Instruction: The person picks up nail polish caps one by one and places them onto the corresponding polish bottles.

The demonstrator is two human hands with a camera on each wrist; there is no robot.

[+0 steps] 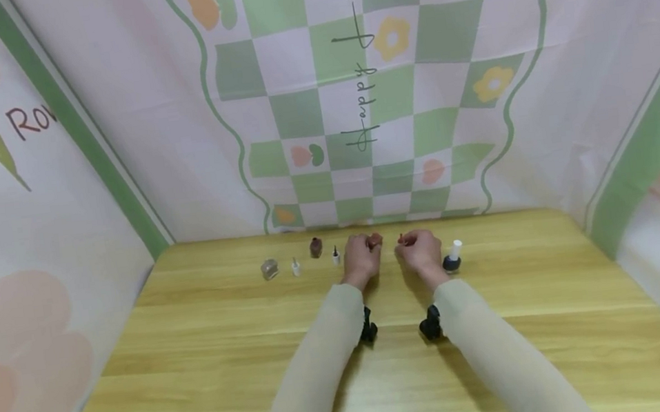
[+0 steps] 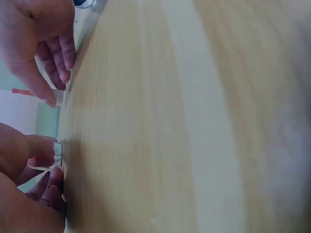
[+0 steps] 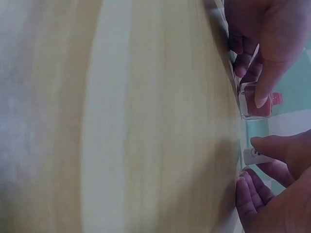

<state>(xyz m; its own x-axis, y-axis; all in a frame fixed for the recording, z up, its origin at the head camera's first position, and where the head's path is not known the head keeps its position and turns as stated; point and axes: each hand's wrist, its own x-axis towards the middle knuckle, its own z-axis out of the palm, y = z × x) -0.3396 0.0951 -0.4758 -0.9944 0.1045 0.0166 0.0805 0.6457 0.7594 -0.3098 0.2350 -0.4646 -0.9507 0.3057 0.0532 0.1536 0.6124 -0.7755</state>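
Observation:
My left hand pinches a small square glass bottle of red nail polish between thumb and fingers, low at the tabletop. The bottle has an uncapped red neck. To its right, my right hand grips a white nail polish cap. That cap stands upside down, and its red-coated brush points up in the left wrist view. Bottle and cap are a short gap apart. Just right of my right hand stands a dark nail polish bottle with its white cap on.
Left of my left hand are a white cap with a dark brush, a dark reddish bottle, another upturned white cap and a clear bottle. A printed curtain hangs behind the wooden table.

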